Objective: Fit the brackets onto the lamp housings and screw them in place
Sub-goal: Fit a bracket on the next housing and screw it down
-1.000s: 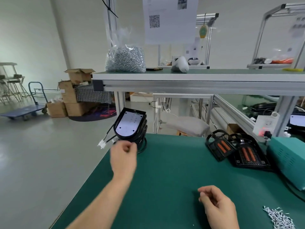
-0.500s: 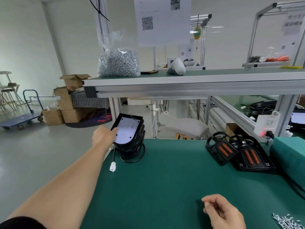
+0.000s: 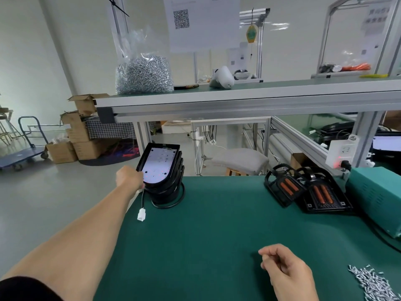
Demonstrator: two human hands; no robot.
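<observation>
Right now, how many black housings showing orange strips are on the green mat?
2. Both lie side by side at the mat's far right: the tilted housing, the flat housing. The stack at far left may hide others.

No word or number can be read with certainty. The white sheet (image 3: 204, 22) hung over the upper shelf (image 3: 238, 98) carries a QR code (image 3: 181, 19) near its top left corner (the print around it is a blur). A second sheet (image 3: 376, 17), seen within the aluminium frame (image 3: 329, 29) at the shelf's right end, shows two rows of large dark characters, too smeared to make out. The yellow hanging tag (image 3: 251, 34) bears a green mark, illegible.
</observation>
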